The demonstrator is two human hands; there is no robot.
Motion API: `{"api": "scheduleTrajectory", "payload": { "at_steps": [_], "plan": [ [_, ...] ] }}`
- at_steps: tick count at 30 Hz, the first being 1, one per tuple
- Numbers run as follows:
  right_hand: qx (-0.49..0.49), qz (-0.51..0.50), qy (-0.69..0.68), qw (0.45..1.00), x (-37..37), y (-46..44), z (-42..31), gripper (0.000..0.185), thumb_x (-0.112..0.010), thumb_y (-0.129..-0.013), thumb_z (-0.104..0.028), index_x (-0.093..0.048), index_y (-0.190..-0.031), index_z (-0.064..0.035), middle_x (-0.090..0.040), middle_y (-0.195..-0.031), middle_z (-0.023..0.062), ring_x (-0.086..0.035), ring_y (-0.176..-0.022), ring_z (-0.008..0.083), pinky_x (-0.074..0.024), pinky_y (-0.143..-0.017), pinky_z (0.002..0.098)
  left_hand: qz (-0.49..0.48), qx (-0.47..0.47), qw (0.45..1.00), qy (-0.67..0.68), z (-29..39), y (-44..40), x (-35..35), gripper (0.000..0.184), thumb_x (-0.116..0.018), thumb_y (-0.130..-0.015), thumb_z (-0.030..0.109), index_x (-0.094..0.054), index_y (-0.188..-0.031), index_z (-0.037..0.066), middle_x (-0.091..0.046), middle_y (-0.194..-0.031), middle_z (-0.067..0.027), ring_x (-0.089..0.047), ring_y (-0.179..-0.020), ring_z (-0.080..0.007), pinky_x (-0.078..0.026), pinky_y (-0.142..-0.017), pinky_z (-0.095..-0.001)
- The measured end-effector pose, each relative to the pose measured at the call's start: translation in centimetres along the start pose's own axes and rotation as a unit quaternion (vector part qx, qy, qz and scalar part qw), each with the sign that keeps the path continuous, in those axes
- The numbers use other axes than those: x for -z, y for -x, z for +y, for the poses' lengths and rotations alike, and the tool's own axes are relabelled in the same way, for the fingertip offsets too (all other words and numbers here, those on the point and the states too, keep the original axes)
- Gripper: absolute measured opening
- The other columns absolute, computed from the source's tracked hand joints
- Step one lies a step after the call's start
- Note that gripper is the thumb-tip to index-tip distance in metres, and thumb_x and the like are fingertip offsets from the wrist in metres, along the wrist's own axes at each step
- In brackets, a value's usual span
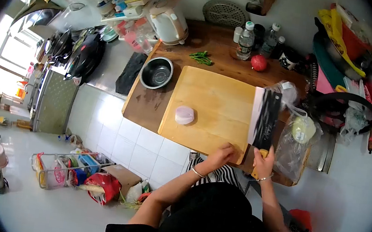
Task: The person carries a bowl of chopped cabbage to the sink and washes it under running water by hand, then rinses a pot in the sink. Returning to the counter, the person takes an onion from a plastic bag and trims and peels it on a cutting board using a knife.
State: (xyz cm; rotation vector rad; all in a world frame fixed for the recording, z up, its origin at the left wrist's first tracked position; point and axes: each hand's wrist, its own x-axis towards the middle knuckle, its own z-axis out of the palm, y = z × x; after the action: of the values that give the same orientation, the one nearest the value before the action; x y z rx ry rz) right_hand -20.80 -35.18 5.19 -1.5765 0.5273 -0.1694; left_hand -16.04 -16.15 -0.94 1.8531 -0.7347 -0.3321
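My right hand (263, 163) is wrapped round the yellow handle of a broad cleaver (266, 118), whose dark and pale blade points away from me over the right edge of the wooden cutting board (218, 96). My left hand (222, 153) is closed just above the board's near edge; whether its curled fingers hold anything is hidden. A peeled, pale pinkish piece of food (184, 115) lies on the board's left part, touched by neither hand.
Left of the board stands a metal bowl (156, 73). Behind it are green peppers (201, 57), a kettle (168, 24), bottles (245, 42) and a red round item (259, 63). A plastic bag with a pale green vegetable (303, 130) lies at the right.
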Motion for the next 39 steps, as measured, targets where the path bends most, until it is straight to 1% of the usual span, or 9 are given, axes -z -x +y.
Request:
{"api": "scheduleTrajectory", "payload": {
  "at_steps": [4, 10, 13, 16, 17, 21, 31, 33, 39],
  "plan": [
    [0.006, -0.073, 0.108, 0.991, -1.7, -2.1, 1.7, 0.036, -0.062, -0.085, -0.018, -0.047, -0.101, 0.0098, -0.055, -0.061, 0.0055, -0.051, -0.049, 0.0113, -0.0409, -0.044, 0.0286, 0.124, 0.026, 0.986, -0.11, 1.0, 1.1, 4.7, 0.043, -0.056, -0.074, -0.006, -0.053, -0.115, 0.003, -0.051, -0.116, -0.0172, -0.054, -0.097, -0.0337, -0.043, -0.087, -0.0393],
    [0.105, -0.108, 0.245, 0.958, -5.2, -3.0, 0.8, 0.032, -0.063, -0.083, -0.023, -0.049, -0.099, 0.0016, -0.06, -0.068, 0.0186, -0.062, -0.062, 0.0335, -0.046, -0.052, 0.0376, 0.384, 0.112, 0.872, -0.282, -1.3, 3.2, 12.2, 0.056, -0.058, -0.079, -0.001, -0.036, -0.13, -0.004, -0.036, -0.136, -0.0207, -0.046, -0.119, -0.0334, -0.04, -0.097, -0.0392],
    [0.097, -0.12, 0.301, 0.941, -7.2, -3.3, -0.2, 0.032, -0.063, -0.082, -0.022, -0.049, -0.101, -0.0002, -0.06, -0.072, 0.0204, -0.062, -0.066, 0.0387, -0.0471, -0.055, 0.0409, 0.419, 0.219, 0.881, 0.013, -5.3, 3.9, 14.7, 0.052, -0.061, -0.085, 0.009, -0.038, -0.13, -0.004, -0.042, -0.133, -0.0211, -0.051, -0.115, -0.0277, -0.046, -0.089, -0.0354],
    [0.081, -0.131, 0.368, 0.917, -9.3, -3.6, -1.0, 0.032, -0.063, -0.082, -0.022, -0.049, -0.102, -0.0012, -0.061, -0.077, 0.0202, -0.061, -0.072, 0.0406, -0.0477, -0.061, 0.0441, 0.313, 0.255, 0.91, 0.094, -7.4, 3.2, 17.0, 0.054, -0.063, -0.087, 0.017, -0.039, -0.129, -0.005, -0.056, -0.117, -0.0178, -0.06, -0.098, -0.0229, -0.051, -0.078, -0.0309],
    [0.081, -0.132, 0.382, 0.911, -9.9, -3.6, -1.1, 0.032, -0.062, -0.082, -0.023, -0.049, -0.103, -0.002, -0.062, -0.081, 0.0202, -0.06, -0.076, 0.0416, -0.0476, -0.063, 0.0455, 0.322, 0.239, 0.911, 0.092, -7.6, 2.9, 17.0, 0.051, -0.066, -0.084, 0.018, -0.045, -0.124, -0.006, -0.063, -0.098, -0.0149, -0.063, -0.077, -0.0205, -0.051, -0.068, -0.0298],
    [0.125, -0.12, 0.43, 0.886, -11.9, -3.9, -1.0, 0.032, -0.061, -0.082, -0.025, -0.049, -0.101, -0.003, -0.062, -0.086, 0.021, -0.059, -0.08, 0.0424, -0.0467, -0.067, 0.0479, 0.234, 0.23, 0.945, -0.007, -10.6, 1.9, 18.1, 0.047, -0.072, -0.077, 0.023, -0.056, -0.113, -0.002, -0.063, -0.091, -0.0173, -0.059, -0.066, -0.0191, -0.048, -0.059, -0.0304],
    [0.075, -0.103, 0.502, 0.856, -13.5, -3.2, -0.1, 0.029, -0.059, -0.083, -0.028, -0.048, -0.097, -0.005, -0.062, -0.078, 0.0208, -0.06, -0.072, 0.0407, -0.0463, -0.061, 0.0487, 0.176, 0.219, 0.958, 0.055, -7.3, -0.3, 20.3, 0.036, -0.07, -0.072, 0.012, -0.056, -0.104, 0.004, -0.063, -0.096, -0.013, -0.059, -0.073, -0.0282, -0.048, -0.065, -0.0353],
    [0.094, -0.108, 0.504, 0.852, -13.2, -3.1, 0.6, 0.029, -0.058, -0.083, -0.029, -0.048, -0.097, -0.0052, -0.062, -0.076, 0.0205, -0.06, -0.07, 0.0403, -0.0463, -0.06, 0.0488, 0.257, 0.027, 0.952, -0.163, -6.3, -1.1, 21.2, 0.04, -0.071, -0.066, 0.007, -0.057, -0.104, 0.007, -0.064, -0.1, -0.0093, -0.057, -0.081, -0.0276, -0.045, -0.072, -0.0363],
    [0.075, -0.146, 0.495, 0.853, -12.9, -3.3, 0.7, 0.029, -0.056, -0.084, -0.031, -0.048, -0.098, -0.0056, -0.062, -0.075, 0.0205, -0.06, -0.07, 0.0413, -0.0462, -0.06, 0.0503, 0.221, -0.072, 0.941, -0.244, -6.5, -1.5, 19.9, 0.045, -0.07, -0.06, 0.0, -0.059, -0.103, 0.009, -0.064, -0.109, -0.0038, -0.054, -0.09, -0.0259, -0.042, -0.081, -0.0372]
  ]
}}
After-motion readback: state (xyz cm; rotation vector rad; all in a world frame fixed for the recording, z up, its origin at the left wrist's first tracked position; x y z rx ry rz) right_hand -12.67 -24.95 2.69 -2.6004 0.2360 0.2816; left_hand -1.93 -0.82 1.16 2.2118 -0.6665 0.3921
